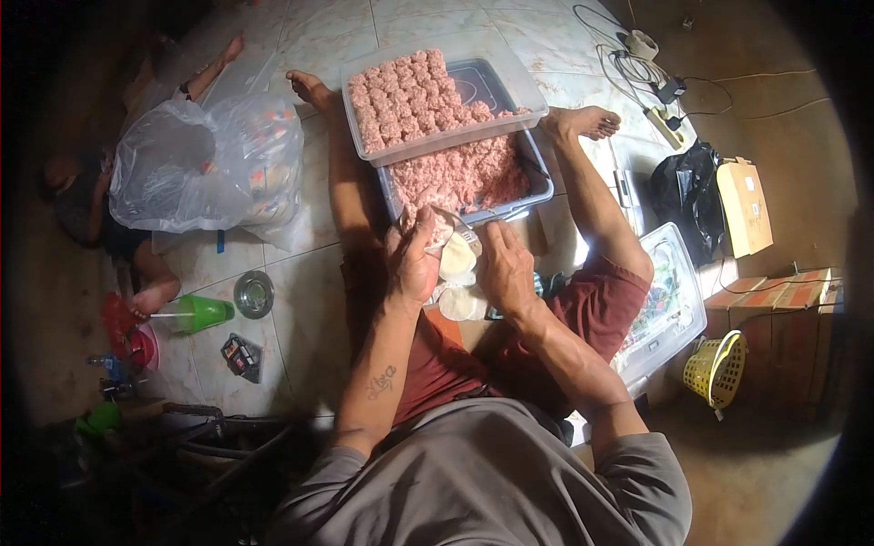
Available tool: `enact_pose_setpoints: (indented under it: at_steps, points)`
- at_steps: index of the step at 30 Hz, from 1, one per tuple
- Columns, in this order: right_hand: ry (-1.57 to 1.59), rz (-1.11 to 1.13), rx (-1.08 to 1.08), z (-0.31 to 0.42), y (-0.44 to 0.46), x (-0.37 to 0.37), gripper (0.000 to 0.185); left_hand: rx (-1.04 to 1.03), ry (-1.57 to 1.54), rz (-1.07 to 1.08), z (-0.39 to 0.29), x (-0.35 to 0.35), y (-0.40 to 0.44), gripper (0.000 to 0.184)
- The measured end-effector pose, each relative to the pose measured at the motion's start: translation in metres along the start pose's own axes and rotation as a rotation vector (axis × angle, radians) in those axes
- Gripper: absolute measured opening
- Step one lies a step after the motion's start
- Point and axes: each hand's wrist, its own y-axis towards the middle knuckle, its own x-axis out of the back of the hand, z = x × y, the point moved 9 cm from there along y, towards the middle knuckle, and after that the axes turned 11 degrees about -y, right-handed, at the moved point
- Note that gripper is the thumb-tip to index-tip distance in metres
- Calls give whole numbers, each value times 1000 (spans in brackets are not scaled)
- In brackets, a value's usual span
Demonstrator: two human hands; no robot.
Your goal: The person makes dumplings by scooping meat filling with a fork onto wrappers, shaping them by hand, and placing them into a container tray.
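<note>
My left hand (415, 264) is closed around a lump of pink minced meat (437, 202), just over the near edge of the grey-blue tub (543, 189). Beside it, my right hand (510, 271) grips a metal utensil that looks like a fork (469, 235), its end near the meat. Pale round wrappers (462, 304) lie below and between the hands. Loose minced meat (464, 171) fills much of the tub. Across the tub's far side rests a clear plastic tray (523, 77), with rows of shaped meat balls (401, 96) on its left part.
My legs spread around the tub on the tiled floor. Left are a large plastic bag (209, 168), a green cup (202, 313), a glass ashtray (254, 295) and another person. Right are a power strip (665, 127), a black bag (687, 196), a lidded box (665, 300) and a yellow basket (715, 369).
</note>
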Motion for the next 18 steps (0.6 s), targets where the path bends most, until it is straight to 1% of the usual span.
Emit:
enact_pose_setpoints:
  at_steps: [2, 3, 4, 6, 7, 8, 9, 10, 11, 12, 14, 15, 16, 18]
  points:
    - [-6, -38, -140, -20, 5, 1, 21, 25, -36, 16, 1, 1, 3, 54]
    - [-51, -90, -153, -47, 7, -10, 20, 50, -73, 29, 2, 2, 3, 54]
    - [-152, 37, -215, -58, 19, -7, 20, 56, -74, 31, 4, 8, 1, 54]
    - [-316, 231, -247, -96, 25, -17, 20, 91, 64, 28, 10, 24, 3, 59]
    - [-319, 226, -242, -85, 35, -5, 20, 84, 124, 67, 4, 21, 0, 74]
    - [-243, 134, -233, -73, 42, 18, 20, 79, 118, 60, 0, 23, 1, 74]
    - [-166, 48, -224, -60, 46, 39, 20, 132, 31, 84, 0, 23, -1, 78]
    - [-166, 57, -218, -52, 46, 45, 20, 185, -53, 111, 2, 23, -2, 83]
    - [-9, 78, -101, -34, 46, 47, 22, 211, -123, 53, 6, 29, -1, 85]
    - [149, 96, 14, -18, 43, 48, 25, 207, -122, 53, 3, 29, 2, 85]
    - [103, 263, 286, 9, 16, 31, 37, 419, -485, -13, 13, 22, -2, 91]
    - [24, 504, 313, 12, 9, 12, 49, 524, -545, 43, 11, 6, -7, 95]
    - [25, 506, 310, 10, 7, 17, 49, 546, -499, 76, 11, 13, -9, 95]
    - [-91, 534, 374, 5, 11, 27, 52, 603, -446, 39, 15, 27, -14, 96]
